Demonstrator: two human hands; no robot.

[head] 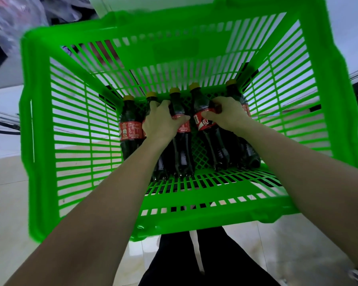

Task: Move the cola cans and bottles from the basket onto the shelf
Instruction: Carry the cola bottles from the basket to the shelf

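Pale glossy floor tiles (12, 195) lay under a bright green plastic basket (39, 141) with slatted walls and a lattice bottom. Five small cola bottles lay side by side on that bottom, yellow caps pointing away, red labels round dark, smooth, waisted bodies. The left hand (161, 122) was curled over the second bottle (153, 100) and third bottle (181, 145), and the right hand (225, 115) gripped the fourth bottle (207, 129) at its label; the outermost left bottle (130, 131) and outermost right bottle (247, 149) lay untouched. No cans and no shelf were in view. The lift would likely go best with each grip set at the narrow waist, since slick round plastic could roll, and with the bottles raised straight up clear of the tall rim.
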